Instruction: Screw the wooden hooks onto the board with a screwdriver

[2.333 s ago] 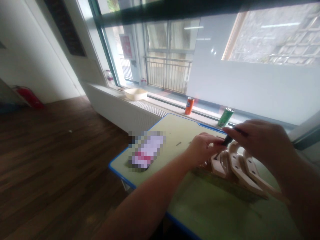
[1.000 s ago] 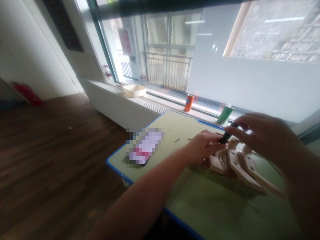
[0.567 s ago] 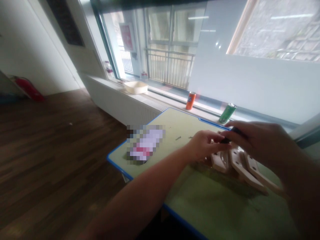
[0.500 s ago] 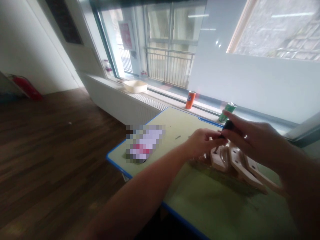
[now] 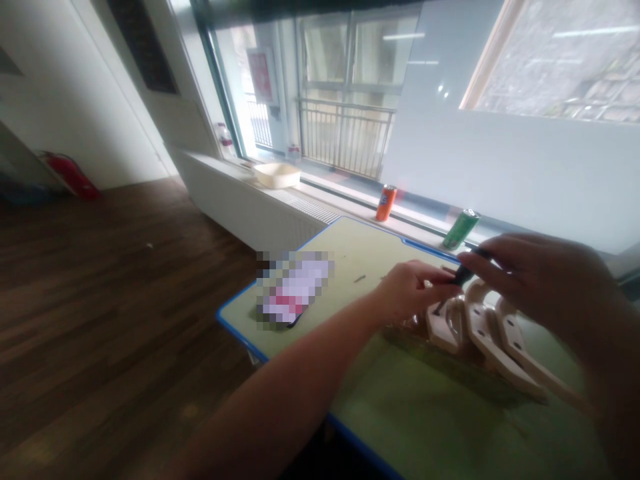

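Observation:
My right hand (image 5: 540,280) has its fingers round the dark handle of a screwdriver (image 5: 465,270), which stands tilted over pale wooden pieces. The thumb and fingers of my left hand (image 5: 407,290) close on the same screwdriver lower down, by the base of its handle. Below them, its dark shaft reaches down to the nearest wooden piece (image 5: 443,330). To the right lie two more shaped wooden pieces (image 5: 500,353) with dark holes along them. Clear, shiny plastic wrap (image 5: 407,320) shows under my left hand. The screwdriver's tip is too blurred to make out.
A pixelated phone-like object (image 5: 295,290) lies on the left of the blue-edged table (image 5: 370,243), and a small dark screw-like piece (image 5: 359,278) near its middle. On the windowsill stand an orange can (image 5: 386,203), a green can (image 5: 461,230) and a cream tray (image 5: 277,177).
My right hand's fingers were stretched out past the handle and are now curled closer round it. The handle leans more to the right. The whole view has shifted slightly.

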Demonstrator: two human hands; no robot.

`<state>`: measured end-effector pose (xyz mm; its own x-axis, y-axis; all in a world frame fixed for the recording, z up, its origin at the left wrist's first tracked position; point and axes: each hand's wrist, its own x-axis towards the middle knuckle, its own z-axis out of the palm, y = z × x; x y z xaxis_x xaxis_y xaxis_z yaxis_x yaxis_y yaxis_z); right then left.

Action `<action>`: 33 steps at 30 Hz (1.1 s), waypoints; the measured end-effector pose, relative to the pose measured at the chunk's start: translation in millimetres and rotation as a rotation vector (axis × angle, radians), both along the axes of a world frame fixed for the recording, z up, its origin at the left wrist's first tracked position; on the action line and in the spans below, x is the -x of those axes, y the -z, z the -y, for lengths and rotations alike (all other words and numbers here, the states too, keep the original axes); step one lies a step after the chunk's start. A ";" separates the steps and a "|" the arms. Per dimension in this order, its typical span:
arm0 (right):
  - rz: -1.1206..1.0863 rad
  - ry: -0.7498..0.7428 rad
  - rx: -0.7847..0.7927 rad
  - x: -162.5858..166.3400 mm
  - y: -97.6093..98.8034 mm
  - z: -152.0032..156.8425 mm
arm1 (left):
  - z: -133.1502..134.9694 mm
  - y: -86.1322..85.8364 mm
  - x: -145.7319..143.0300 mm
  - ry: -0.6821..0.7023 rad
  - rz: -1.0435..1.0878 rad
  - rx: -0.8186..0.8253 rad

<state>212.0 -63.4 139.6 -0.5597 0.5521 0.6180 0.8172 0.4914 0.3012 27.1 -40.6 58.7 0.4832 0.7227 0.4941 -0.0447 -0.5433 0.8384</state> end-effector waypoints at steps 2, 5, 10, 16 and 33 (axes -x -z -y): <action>-0.035 -0.024 0.088 -2.6 -1.0 1.2 | -1.7 -0.8 0.4 0.020 -0.037 -0.072; -0.144 -0.117 0.271 -6.5 -2.5 4.9 | -3.8 -2.8 2.4 0.083 -0.070 -0.119; -0.177 -0.156 0.318 -7.1 -1.0 4.2 | -0.6 -4.5 3.9 0.107 -0.035 -0.001; -0.145 -0.050 0.156 8.0 -0.1 7.5 | 2.6 -2.2 0.6 -0.068 -0.010 -0.055; -0.059 -0.069 0.116 7.7 -2.8 7.0 | 1.8 -3.9 3.4 -0.113 -0.041 -0.128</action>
<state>204.3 -70.4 142.5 -0.5634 0.5826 0.5857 0.7947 0.5760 0.1915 23.7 -42.4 62.6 0.4242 0.7060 0.5671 0.0553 -0.6453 0.7619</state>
